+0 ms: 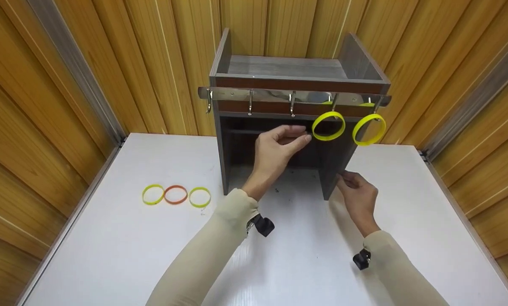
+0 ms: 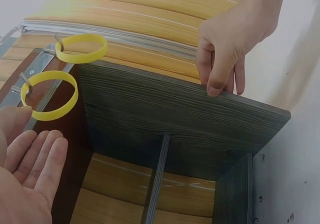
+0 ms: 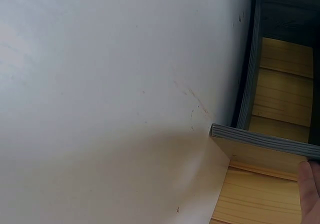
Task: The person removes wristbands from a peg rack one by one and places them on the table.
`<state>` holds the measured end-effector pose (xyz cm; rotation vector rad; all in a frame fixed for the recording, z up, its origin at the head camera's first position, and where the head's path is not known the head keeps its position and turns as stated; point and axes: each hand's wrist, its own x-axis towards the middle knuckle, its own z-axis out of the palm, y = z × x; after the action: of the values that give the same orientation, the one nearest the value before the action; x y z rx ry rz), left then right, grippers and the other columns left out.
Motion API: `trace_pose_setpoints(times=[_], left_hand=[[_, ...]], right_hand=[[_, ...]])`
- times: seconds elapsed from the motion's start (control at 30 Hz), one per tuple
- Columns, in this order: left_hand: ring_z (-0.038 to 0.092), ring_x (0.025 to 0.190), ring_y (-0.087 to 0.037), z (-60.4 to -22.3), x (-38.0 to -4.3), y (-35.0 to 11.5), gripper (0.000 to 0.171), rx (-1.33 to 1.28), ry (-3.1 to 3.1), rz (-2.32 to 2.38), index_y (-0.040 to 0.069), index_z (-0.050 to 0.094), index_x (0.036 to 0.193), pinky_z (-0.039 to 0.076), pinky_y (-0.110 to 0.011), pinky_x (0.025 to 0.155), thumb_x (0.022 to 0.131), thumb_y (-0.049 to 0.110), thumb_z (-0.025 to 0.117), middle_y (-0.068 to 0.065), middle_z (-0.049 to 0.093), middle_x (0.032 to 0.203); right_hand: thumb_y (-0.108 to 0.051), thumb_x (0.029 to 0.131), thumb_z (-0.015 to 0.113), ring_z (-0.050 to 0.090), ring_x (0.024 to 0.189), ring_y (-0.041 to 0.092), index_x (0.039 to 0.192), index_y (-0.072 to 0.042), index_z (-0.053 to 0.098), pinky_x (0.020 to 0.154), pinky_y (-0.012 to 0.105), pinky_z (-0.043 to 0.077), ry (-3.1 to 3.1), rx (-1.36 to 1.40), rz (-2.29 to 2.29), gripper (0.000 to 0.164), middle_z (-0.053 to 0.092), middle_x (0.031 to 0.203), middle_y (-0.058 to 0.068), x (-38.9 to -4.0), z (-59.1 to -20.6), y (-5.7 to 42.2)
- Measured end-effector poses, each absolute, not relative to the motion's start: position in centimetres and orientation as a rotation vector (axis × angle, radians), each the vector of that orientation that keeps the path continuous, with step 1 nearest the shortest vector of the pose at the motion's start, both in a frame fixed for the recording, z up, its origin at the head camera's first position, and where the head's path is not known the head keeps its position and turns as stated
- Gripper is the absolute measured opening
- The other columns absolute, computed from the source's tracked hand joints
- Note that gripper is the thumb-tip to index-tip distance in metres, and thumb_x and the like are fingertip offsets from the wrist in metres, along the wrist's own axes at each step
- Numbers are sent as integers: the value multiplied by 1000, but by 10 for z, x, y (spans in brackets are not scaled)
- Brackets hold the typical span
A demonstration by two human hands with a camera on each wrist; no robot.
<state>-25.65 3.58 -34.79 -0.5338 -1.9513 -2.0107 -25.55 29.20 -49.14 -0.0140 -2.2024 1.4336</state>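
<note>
Two yellow wristbands (image 1: 328,126) (image 1: 369,129) hang from the two right-hand hooks of a metal hook rail on a dark wooden shelf unit (image 1: 283,68). My left hand (image 1: 277,151) is beside the inner band, thumb tip right at its lower rim, its fingers loosely extended in the left wrist view. Low on the unit's right side panel (image 2: 165,104), my right hand (image 1: 358,197) holds the front edge between thumb and bent fingers. Only some fingers (image 3: 308,189) of that hand show in the right wrist view.
On the white table (image 1: 109,255), left of the unit, lie a yellow wristband (image 1: 153,204), an orange one (image 1: 176,202) and another yellow one (image 1: 200,206) in a row. Three bare hooks (image 1: 250,104) line the rail's left part. Wood-patterned walls (image 1: 160,63) enclose the table.
</note>
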Motion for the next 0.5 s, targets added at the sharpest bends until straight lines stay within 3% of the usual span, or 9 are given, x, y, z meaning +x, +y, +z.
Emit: trace_pose_setpoints(times=[0.2,0.5], left_hand=[[76,88,-10,-346,-261,45,25,-513,-1986,-2020,7,81,113,60,-25,69,91,16,87,8,80,99],[76,90,-8,-345,-265,51,24,-492,-1990,-2017,5,81,112,64,-26,80,91,13,87,5,80,99]], right_hand=[[-20,100,79,72,87,-3,113,-2,79,76,12,58,-2218,-42,1466,23,79,110,14,-253,-490,291],[-19,99,79,72,88,-3,113,-2,79,77,11,58,-2224,-48,1455,22,78,111,14,-253,-490,291]])
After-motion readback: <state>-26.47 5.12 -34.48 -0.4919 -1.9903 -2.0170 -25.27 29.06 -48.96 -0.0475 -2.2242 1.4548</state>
